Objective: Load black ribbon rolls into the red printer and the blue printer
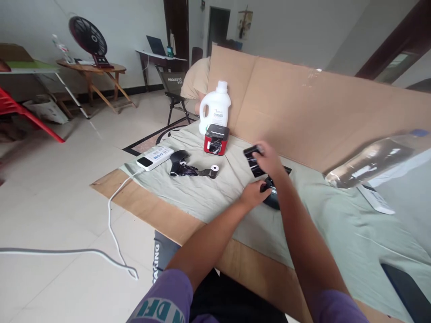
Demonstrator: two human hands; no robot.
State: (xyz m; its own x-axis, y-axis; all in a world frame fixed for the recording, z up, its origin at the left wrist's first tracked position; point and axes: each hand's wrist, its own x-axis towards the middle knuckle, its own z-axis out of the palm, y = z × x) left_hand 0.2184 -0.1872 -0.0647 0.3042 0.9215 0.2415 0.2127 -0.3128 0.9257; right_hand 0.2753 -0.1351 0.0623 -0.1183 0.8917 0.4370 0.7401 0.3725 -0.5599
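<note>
My left hand [255, 194] is closed on the near end of a black device [272, 200] that lies on the pale green cloth [215, 197]. Just beyond it, my right hand [268, 158] pinches a glossy black strip [253, 160], which stretches down toward the device. My right forearm hides part of both. To the left, a red and black box-shaped machine [216, 140] stands on the cloth. In front of that machine lie a black handheld item [179, 156] and a small white-cored roll [214, 169] with dark film.
A white jug [217, 107] stands behind the red machine. At the left is a white power strip [155, 158] with its cable. A cardboard panel [286, 98] rises behind, with a large plastic bottle [373, 159] at right. A dark flat object [406, 291] lies lower right.
</note>
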